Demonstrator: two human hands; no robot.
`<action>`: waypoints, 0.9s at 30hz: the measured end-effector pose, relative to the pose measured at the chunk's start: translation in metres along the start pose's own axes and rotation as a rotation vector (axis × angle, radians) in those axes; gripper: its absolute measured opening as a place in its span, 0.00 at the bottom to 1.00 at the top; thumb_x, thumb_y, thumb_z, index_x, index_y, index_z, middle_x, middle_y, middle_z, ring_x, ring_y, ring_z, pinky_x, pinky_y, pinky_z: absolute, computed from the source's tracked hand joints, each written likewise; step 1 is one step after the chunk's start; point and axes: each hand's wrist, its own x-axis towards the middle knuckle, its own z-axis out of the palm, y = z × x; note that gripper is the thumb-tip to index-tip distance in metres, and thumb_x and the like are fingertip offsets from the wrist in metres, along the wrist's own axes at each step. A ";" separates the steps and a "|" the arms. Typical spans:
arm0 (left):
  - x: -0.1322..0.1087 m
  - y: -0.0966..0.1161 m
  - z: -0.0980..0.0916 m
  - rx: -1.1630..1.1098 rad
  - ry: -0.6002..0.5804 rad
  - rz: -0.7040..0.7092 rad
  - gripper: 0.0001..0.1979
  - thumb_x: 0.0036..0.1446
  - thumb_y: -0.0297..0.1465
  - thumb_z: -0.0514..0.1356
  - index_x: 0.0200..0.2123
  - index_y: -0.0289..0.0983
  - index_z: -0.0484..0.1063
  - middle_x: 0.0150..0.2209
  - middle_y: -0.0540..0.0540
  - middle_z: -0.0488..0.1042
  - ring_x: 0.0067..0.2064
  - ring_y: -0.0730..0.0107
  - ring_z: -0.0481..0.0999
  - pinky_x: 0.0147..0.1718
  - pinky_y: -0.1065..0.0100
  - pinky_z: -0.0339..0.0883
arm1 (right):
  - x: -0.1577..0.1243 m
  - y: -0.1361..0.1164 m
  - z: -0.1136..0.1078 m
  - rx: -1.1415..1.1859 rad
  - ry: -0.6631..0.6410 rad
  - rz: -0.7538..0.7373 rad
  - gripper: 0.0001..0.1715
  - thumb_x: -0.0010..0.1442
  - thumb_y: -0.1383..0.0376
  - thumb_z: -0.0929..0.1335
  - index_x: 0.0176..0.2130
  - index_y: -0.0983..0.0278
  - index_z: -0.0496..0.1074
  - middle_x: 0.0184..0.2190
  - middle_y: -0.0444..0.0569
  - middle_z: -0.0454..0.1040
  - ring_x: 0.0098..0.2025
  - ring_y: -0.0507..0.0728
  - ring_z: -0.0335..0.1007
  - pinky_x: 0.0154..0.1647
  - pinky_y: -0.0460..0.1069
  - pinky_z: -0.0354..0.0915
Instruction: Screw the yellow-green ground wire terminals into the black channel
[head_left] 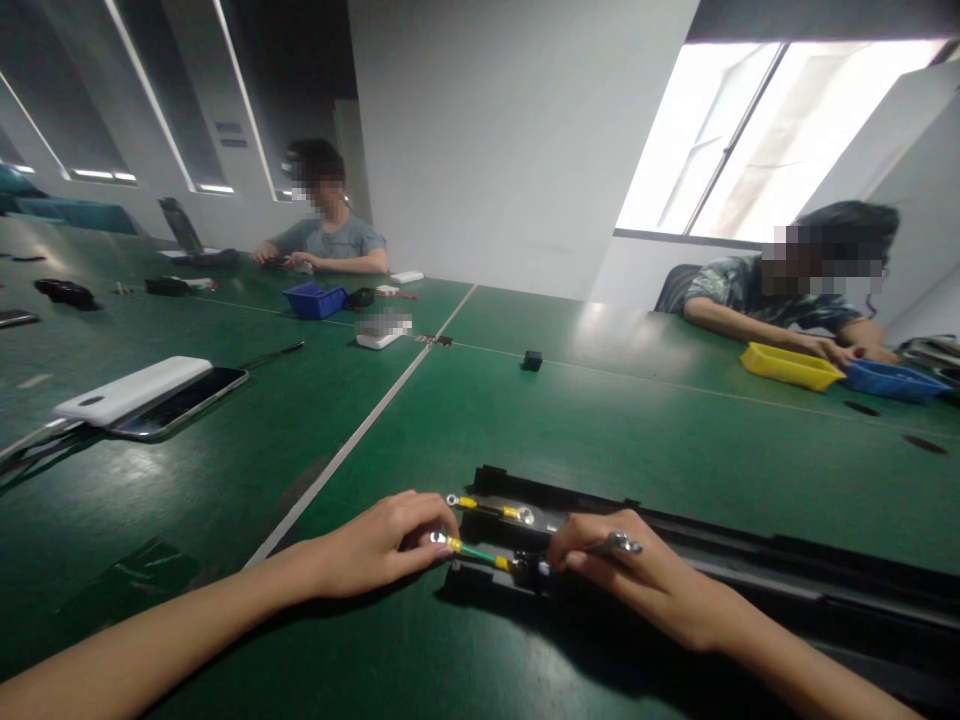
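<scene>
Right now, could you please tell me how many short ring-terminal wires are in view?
2. The near wire is pinched at its ring end by the left hand; the far wire lies just beyond it on the black rail. Others may lie hidden.

The counter (600, 420) is dark green with a pale seam, the tray (750, 560) black, the wire (480, 554) green with yellow sleeves, the tool (619, 546) silver. There are a yellow bin (787, 366) and a blue bin (889, 381).

I see a white power bank (131, 390) lying against a dark phone (180, 400) on the green table (637, 430), left side. Farther off there's a small black block (532, 361), and a blue bin (315, 300) sits near one seated person (337, 240). A yellow tray (791, 365) sits just beside a blue tray (892, 380), in front of another person (720, 285).
</scene>
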 end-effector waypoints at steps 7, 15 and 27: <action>0.000 -0.001 0.000 -0.002 0.001 0.005 0.03 0.64 0.27 0.57 0.41 0.37 0.69 0.35 0.50 0.70 0.36 0.68 0.69 0.37 0.70 0.59 | -0.001 0.003 0.000 -0.012 -0.017 -0.001 0.15 0.70 0.62 0.58 0.40 0.64 0.71 0.33 0.46 0.74 0.34 0.52 0.70 0.37 0.46 0.63; 0.000 0.001 -0.001 -0.002 -0.013 -0.012 0.03 0.64 0.28 0.56 0.41 0.37 0.69 0.35 0.49 0.70 0.36 0.68 0.69 0.37 0.69 0.59 | -0.002 0.003 -0.001 -0.045 -0.028 -0.031 0.17 0.70 0.59 0.57 0.40 0.63 0.71 0.33 0.46 0.75 0.34 0.53 0.70 0.37 0.46 0.63; 0.000 0.001 -0.001 0.008 -0.006 -0.005 0.03 0.64 0.27 0.57 0.41 0.37 0.69 0.35 0.50 0.70 0.35 0.68 0.69 0.36 0.70 0.59 | -0.003 0.003 0.000 0.024 0.049 -0.007 0.17 0.70 0.61 0.58 0.38 0.64 0.71 0.32 0.46 0.73 0.33 0.52 0.68 0.37 0.46 0.62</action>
